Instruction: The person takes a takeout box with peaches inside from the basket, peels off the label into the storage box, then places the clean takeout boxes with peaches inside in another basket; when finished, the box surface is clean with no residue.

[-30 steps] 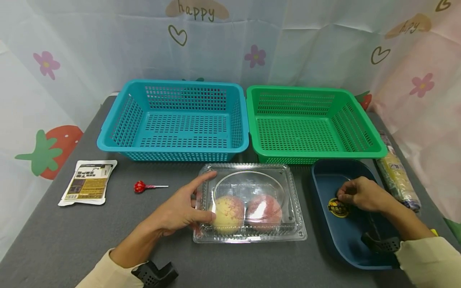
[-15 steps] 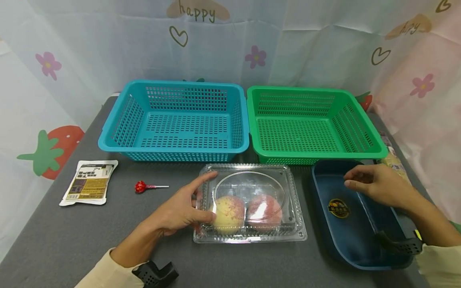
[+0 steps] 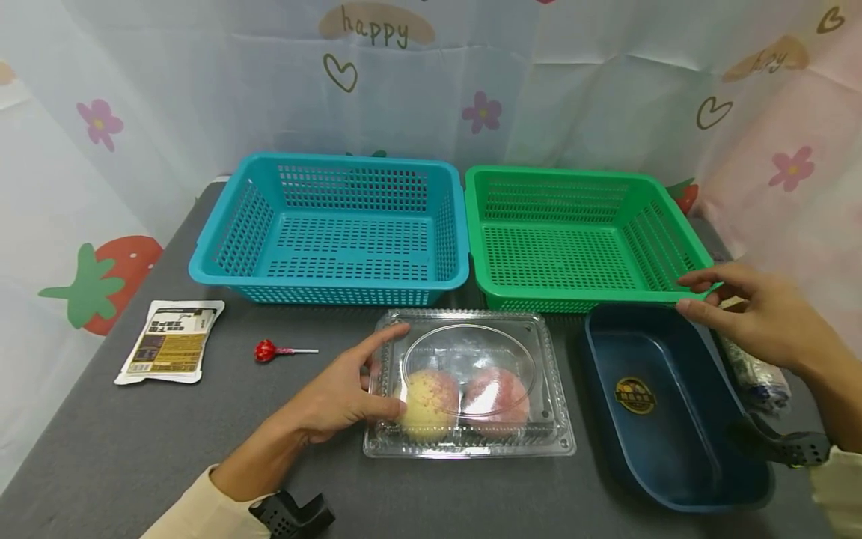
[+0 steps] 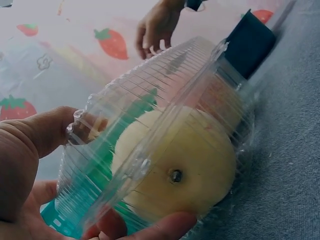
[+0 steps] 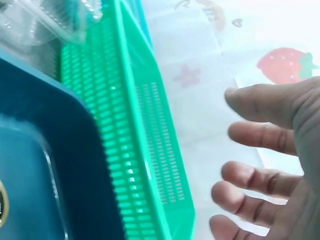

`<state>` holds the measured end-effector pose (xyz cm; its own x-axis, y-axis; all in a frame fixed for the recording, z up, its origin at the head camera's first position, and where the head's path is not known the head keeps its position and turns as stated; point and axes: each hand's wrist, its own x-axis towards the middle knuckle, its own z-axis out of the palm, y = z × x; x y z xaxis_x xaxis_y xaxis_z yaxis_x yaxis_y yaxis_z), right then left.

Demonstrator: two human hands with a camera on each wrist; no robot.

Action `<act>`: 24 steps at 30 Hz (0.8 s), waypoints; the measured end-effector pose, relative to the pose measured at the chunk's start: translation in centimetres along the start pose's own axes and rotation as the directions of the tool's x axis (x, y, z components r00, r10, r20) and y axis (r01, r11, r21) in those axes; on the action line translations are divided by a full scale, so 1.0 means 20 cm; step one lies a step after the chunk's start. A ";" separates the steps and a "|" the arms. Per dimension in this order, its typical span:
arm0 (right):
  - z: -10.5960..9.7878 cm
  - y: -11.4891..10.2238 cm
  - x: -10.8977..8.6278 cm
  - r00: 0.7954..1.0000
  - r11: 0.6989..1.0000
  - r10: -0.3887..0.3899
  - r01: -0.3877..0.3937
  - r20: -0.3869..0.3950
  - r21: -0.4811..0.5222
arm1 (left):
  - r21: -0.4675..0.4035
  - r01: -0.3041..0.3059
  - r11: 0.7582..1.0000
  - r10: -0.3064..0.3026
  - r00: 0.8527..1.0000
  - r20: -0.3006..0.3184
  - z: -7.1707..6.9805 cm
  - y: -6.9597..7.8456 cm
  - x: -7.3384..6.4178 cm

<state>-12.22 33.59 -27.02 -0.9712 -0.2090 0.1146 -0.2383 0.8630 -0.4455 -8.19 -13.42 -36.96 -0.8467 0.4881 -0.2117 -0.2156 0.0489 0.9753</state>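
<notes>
While the left hand (image 3: 340, 393) holds a clear plastic clamshell box (image 3: 465, 337) by its left edge, with thumb and index finger spread over the lid, the right hand (image 3: 754, 307) is in the air, its fingers loosely parted, near the right corner of the green basket (image 3: 548, 258). The box lies in the near middle of the tabletop (image 3: 121, 449), which is grey and looks like woven cloth. Its plastic is thin and shiny, with ribbed borders and an oval raised in the lid. Inside are two round peaches, one yellow with a red blush (image 3: 426, 410) on the left and one pink (image 3: 497, 397) on the right.

To the right is a smooth dark blue basin (image 3: 646, 337) with rounded corners; on it is a gold and black badge (image 3: 635, 395), with characters too small for reading. Beside it lies a plastic bag (image 3: 754, 378), partly hidden by the arm. Behind, at left of the green basket, stands a blue basket (image 3: 350, 239) of the same perforated plastic. At left are a red-wrapped lollipop (image 3: 266, 350) and a flat white and brown pouch (image 3: 170, 342). The creased backdrop (image 3: 539, 97) bears the word "happy".
</notes>
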 end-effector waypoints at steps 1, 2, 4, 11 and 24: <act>0.00 0.00 0.01 1.000 1.000 0.005 -0.004 -0.020 0.008 | -0.003 -0.001 1.000 0.001 1.000 -0.002 0.00 0.00 0.00; -0.01 0.01 0.01 0.999 1.000 0.002 -0.002 -0.035 0.017 | -0.007 0.000 1.000 0.000 1.000 -0.006 0.00 0.00 0.00; -0.01 0.03 0.02 0.998 0.999 0.011 -0.009 -0.068 0.033 | -0.016 0.001 1.000 -0.001 1.000 -0.008 0.00 -0.01 0.00; -0.01 0.11 0.07 0.990 0.996 0.072 -0.064 -0.125 0.069 | -0.007 0.006 1.000 -0.006 1.000 -0.015 0.00 -0.01 0.00; 0.06 0.34 0.15 0.995 0.996 0.083 -0.081 -0.053 0.039 | -0.052 0.002 0.999 -0.002 1.000 0.000 0.00 -0.01 0.00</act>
<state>-16.70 38.31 -30.81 -0.9859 -0.1120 0.1242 -0.1590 0.8584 -0.4878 -8.04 -13.40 -37.22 -0.8465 0.4875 -0.2139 -0.2425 0.0045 0.9701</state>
